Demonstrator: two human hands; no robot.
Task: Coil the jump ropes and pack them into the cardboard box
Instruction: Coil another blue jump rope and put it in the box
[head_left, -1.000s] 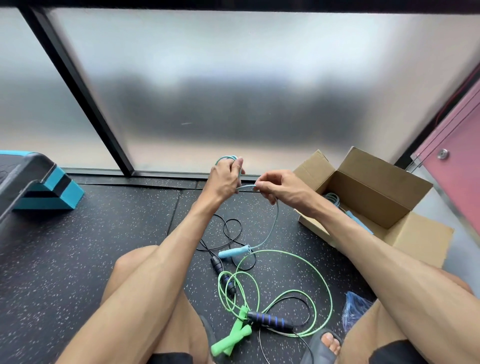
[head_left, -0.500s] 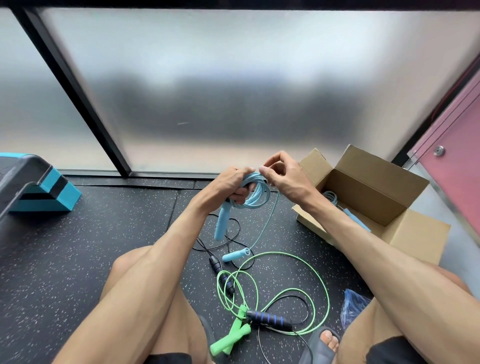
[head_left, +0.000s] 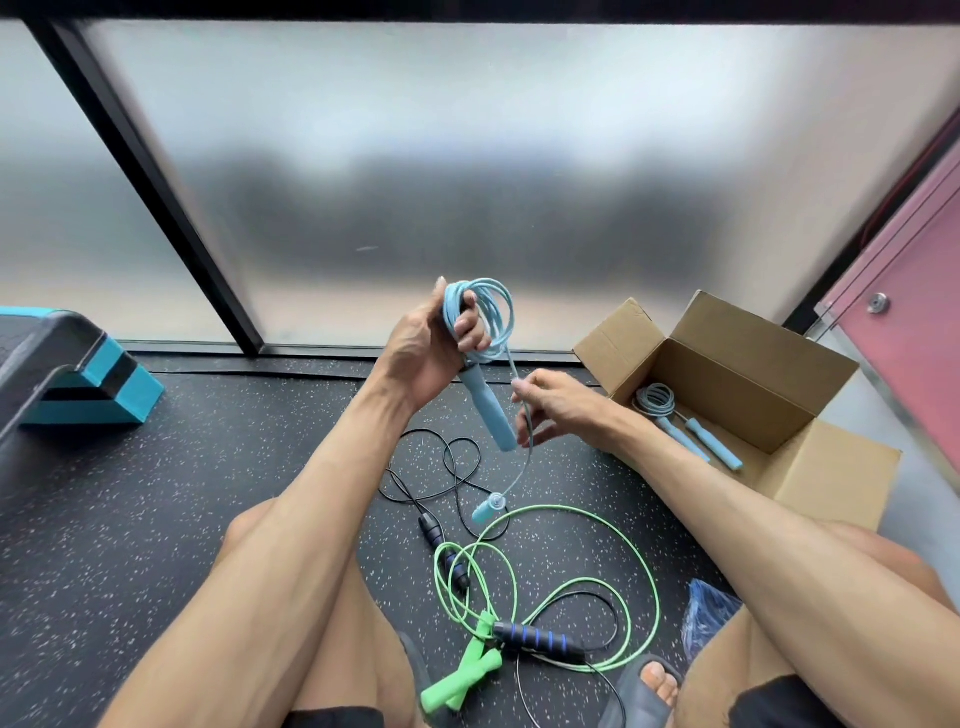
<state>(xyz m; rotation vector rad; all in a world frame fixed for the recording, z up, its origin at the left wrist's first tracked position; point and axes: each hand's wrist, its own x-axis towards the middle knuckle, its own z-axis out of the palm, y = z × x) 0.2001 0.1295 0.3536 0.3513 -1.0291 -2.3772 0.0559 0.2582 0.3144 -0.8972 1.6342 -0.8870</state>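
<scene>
Left hand is up in front of the frosted window, fingers wrapped tight around a bundle of loops of the light blue jump rope, with one blue handle hanging down out of the fist. Right hand sits lower and just beside that handle, thumb and fingers pinching the loose strand of the same rope, which runs on down to the second blue handle dangling near the floor. Over to the right, the cardboard box stands open on the dark speckled floor, and a coiled blue rope already lies inside it. Between the knees, the green rope sprawls in loose loops, tangled with the black rope and its blue-ringed black handle.
</scene>
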